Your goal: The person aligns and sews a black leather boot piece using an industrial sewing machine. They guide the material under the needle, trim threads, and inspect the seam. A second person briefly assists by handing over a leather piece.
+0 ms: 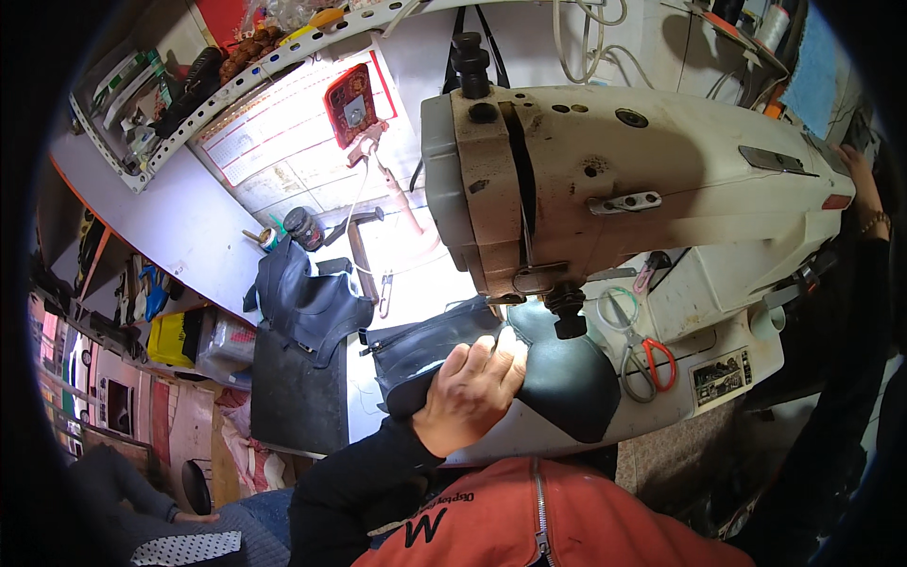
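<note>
My left hand [475, 389], fingers bent and close together, presses on a black leather boot upper [570, 383] below the head of the sewing machine [567, 180]. A zipper runs along the upper's left part, and its rounded right part spreads over the white machine bed. The machine's head hides the stitching spot. Far to the right, my right hand [859, 175] touches the dark end of the machine, with its fingers mostly hidden. Another black leather upper [312, 298] lies crumpled to the left.
Red-handled scissors [652, 369] and green-and-white-handled scissors [618, 310] lie right of the needle area. A hammer [359, 241], a dark jar [303, 228] and a lamp [402, 203] stand behind. A dark board [300, 397] is at left. Another person's sleeve [222, 529] shows lower left.
</note>
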Tool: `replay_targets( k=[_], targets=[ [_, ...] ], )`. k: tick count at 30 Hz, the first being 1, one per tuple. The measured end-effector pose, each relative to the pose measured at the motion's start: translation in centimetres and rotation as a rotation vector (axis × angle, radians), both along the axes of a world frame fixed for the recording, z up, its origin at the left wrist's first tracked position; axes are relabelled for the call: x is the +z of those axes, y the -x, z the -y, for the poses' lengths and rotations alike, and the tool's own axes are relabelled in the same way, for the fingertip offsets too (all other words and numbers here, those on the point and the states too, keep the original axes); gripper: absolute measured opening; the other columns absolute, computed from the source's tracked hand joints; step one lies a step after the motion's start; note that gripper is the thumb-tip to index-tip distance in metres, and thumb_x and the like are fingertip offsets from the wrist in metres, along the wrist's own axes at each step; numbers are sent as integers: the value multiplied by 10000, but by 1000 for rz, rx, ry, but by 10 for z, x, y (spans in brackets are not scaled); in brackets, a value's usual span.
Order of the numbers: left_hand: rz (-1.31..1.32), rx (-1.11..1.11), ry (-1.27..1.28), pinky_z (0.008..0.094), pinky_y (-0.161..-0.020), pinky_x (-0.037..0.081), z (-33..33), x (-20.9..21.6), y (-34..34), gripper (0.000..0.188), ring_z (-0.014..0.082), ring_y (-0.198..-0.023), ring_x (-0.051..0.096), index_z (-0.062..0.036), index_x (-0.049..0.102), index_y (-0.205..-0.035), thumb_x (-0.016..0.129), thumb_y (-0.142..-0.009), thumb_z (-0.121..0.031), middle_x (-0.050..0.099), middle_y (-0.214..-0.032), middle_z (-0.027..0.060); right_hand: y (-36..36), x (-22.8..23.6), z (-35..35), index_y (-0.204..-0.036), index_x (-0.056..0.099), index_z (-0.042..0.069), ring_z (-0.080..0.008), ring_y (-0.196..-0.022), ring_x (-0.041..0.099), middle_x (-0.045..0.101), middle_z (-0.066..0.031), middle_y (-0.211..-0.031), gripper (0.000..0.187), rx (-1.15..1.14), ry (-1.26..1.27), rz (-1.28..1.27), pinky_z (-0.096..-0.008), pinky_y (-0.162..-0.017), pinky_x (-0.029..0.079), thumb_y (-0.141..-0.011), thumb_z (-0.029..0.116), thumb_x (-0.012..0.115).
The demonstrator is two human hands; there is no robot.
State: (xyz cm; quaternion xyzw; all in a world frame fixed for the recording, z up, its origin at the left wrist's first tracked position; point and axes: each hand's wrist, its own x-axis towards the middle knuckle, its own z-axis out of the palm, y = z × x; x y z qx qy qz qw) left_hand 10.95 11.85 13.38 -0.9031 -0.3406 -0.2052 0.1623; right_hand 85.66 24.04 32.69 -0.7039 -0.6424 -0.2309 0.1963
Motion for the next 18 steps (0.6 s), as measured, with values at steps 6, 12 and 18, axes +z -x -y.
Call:
replay_targets(
  k=[6, 12, 18],
  targets=[
    [-23, -63, 39, 330, -851, 459, -7, 4, 7, 390, 225, -1070, 596, -78, 684, -1192, 607, -813, -132, 670, -1191, 59, 15, -24, 25, -1411, 583, 160, -274, -1335, 518, 544, -149, -1444, 400, -248, -150, 24, -330, -1117, 388, -1053, 229, 418],
    [-27, -90, 16, 329, -847, 457, -9, 5, 9, 398, 218, -1079, 591, -80, 681, -1201, 611, -813, -137, 666, -1196, 51, 52, -69, 49, -1393, 580, 73, -223, -1255, 575, 591, -138, -1386, 421, -49, -564, -477, -306, -1075, 412, -1059, 310, 483],
    [-38, -61, 24, 332, -853, 461, -6, 4, 6, 406, 218, -1087, 590, -79, 681, -1197, 615, -800, -132, 666, -1211, 57, 91, -93, 60, -1279, 622, 3, -159, -1103, 599, 659, -81, -1240, 411, 45, -741, -676, -285, -968, 442, -1052, 330, 522]
  ],
)
